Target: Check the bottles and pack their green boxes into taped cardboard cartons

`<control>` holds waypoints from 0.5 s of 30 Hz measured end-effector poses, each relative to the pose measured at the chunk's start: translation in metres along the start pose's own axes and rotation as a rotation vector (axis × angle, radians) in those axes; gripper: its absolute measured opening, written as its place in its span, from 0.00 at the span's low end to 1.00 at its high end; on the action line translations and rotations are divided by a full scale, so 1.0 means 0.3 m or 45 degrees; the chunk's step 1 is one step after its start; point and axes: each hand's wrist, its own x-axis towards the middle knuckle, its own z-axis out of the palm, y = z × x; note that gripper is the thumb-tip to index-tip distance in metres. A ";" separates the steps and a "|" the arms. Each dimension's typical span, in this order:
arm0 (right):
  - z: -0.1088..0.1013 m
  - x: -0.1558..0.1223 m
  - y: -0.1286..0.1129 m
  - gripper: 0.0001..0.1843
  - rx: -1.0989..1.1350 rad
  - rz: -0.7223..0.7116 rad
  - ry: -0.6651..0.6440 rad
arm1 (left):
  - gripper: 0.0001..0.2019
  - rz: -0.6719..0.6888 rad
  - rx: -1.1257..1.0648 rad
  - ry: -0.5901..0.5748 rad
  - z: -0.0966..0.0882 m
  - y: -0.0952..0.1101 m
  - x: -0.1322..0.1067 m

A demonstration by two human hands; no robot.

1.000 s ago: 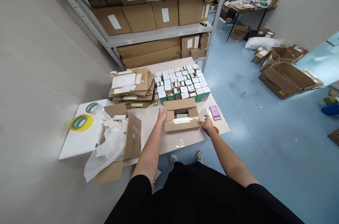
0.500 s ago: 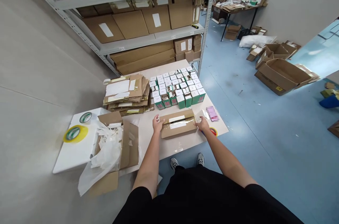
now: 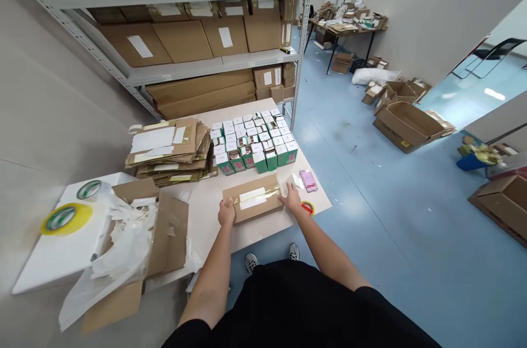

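Note:
A long, low cardboard box [image 3: 257, 206] lies on the table before me, its top flaps lying level, with two white labels and shiny tape along the seam. My left hand [image 3: 226, 212] holds its left end, thumb near the top edge. At the opposite end, my right hand [image 3: 291, 198] grips the side, with some fingers hidden from view. Just past the right hand are a small white piece [image 3: 295, 180], a pink item [image 3: 308, 180] that is partly pixelated, and a roll of tape [image 3: 307, 208] with yellow and red on it.
Behind the box stand rows of small green-and-white cartons [image 3: 255, 142], some with open tops. Flattened cardboard [image 3: 168, 150] is stacked to their left. An open carton [image 3: 171, 230] of white packing scraps sits at the left, beside tape rolls [image 3: 66, 219]. Shelving [image 3: 214, 62] rises behind.
The box's top flaps have come down level; a gap showed along the seam before. Both hands remain at its ends. The camera view has turned to the right.

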 end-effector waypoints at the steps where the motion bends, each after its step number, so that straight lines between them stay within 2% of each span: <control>1: -0.010 -0.005 0.003 0.46 0.009 -0.055 -0.002 | 0.32 -0.012 -0.009 0.026 0.003 -0.003 -0.006; 5: -0.079 -0.014 0.039 0.41 -0.032 -0.123 -0.012 | 0.31 -0.053 -0.018 0.126 0.019 -0.008 -0.020; 9: -0.138 -0.029 0.146 0.32 -0.132 0.024 -0.009 | 0.33 -0.075 0.024 0.203 0.033 0.010 -0.016; 12: -0.140 -0.055 0.257 0.20 -0.231 0.224 -0.206 | 0.32 -0.091 0.064 0.242 0.040 0.032 -0.007; 15: -0.107 -0.090 0.358 0.16 -0.274 0.218 -0.335 | 0.29 -0.097 0.101 0.295 0.048 0.049 -0.007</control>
